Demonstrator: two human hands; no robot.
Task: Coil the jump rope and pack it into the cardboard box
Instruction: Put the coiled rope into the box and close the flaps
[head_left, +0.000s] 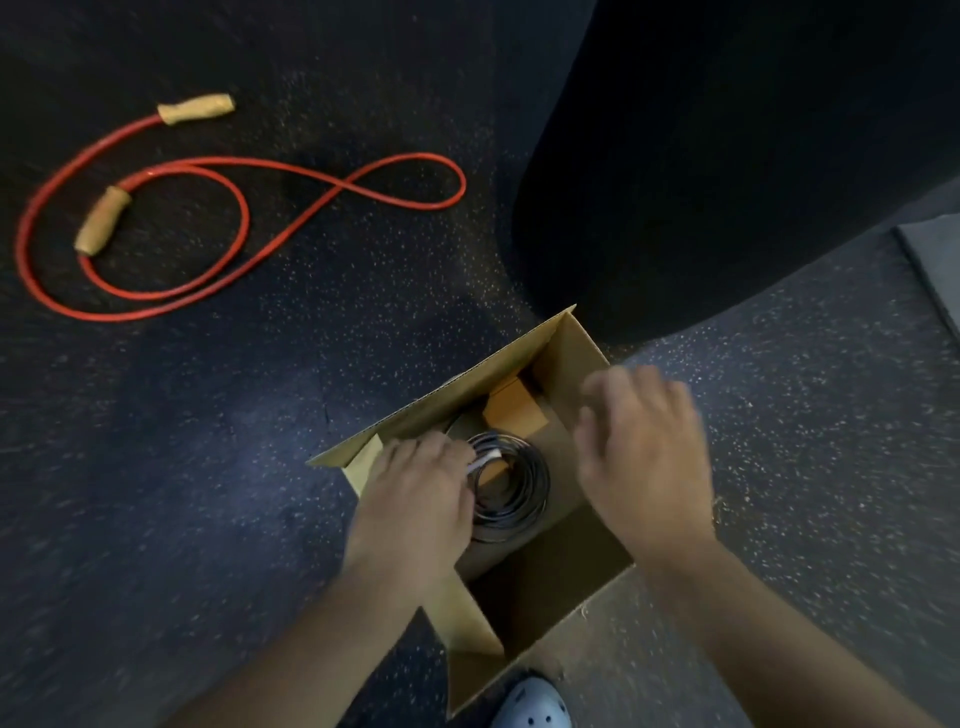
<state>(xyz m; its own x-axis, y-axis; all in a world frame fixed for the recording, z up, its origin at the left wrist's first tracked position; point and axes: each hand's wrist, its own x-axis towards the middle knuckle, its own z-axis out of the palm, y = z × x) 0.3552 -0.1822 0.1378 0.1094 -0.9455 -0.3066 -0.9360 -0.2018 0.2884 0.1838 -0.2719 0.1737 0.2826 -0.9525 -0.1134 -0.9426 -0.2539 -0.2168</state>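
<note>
An open cardboard box (558, 582) stands on the floor in front of me. Inside it lies a coiled black jump rope (524, 486) with a pale handle end showing at its left side. My left hand (415, 499) reaches into the box and grips the coil at its left edge. Over the box's right wall hovers my right hand (647, 457), blurred, fingers spread, holding nothing. A second jump rope, red with tan handles (244, 208), lies uncoiled on the floor at the far left.
The floor is dark speckled rubber. A large black rounded object (727, 156) rises just behind the box at the upper right. A grey mat edge (935, 260) shows at the right. My light shoe (535, 706) is below the box.
</note>
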